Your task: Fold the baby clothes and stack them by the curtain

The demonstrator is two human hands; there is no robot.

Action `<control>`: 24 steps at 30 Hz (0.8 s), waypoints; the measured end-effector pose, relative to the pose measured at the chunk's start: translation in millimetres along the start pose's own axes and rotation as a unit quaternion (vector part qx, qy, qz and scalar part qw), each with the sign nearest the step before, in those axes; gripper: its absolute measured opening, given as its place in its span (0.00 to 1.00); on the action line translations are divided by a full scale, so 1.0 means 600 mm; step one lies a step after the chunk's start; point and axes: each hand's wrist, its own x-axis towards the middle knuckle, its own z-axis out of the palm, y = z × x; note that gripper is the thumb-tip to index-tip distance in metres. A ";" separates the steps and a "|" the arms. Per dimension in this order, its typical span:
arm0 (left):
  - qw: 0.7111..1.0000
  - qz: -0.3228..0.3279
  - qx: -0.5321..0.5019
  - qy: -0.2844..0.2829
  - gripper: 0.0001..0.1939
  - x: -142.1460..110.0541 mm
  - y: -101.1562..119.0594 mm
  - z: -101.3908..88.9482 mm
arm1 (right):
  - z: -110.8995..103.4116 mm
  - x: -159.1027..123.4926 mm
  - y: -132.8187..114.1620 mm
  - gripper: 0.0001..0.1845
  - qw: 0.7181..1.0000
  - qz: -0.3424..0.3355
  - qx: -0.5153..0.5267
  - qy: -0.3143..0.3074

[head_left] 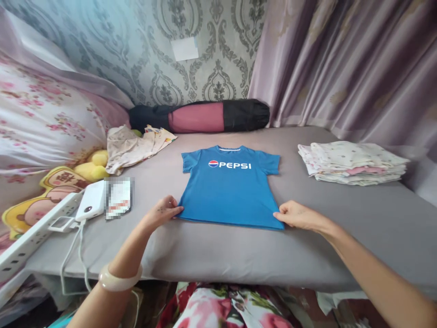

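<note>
A blue T-shirt (232,196) with a white PEPSI print lies flat, face up, on the grey bed sheet (327,255). Its neck points away from me and both short sleeves are spread out. My left hand (164,211) pinches the near left corner of the hem, thumb on top. At the near right corner, my right hand (292,215) grips the hem in the same way. The fingers under the cloth are partly hidden. A pale bangle (120,278) sits on my left forearm.
On the right lies a stack of folded light clothes (355,159). A black and pink bag (196,117) spans the back. At left are a crumpled garment (129,146), a yellow plush toy (94,166), a white power bank (91,200) with cables and a power strip (37,234).
</note>
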 end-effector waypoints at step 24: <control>0.882 0.264 0.379 0.087 0.31 0.161 0.073 0.111 | 0.046 0.108 -0.039 0.37 0.935 -0.062 -0.242 0.253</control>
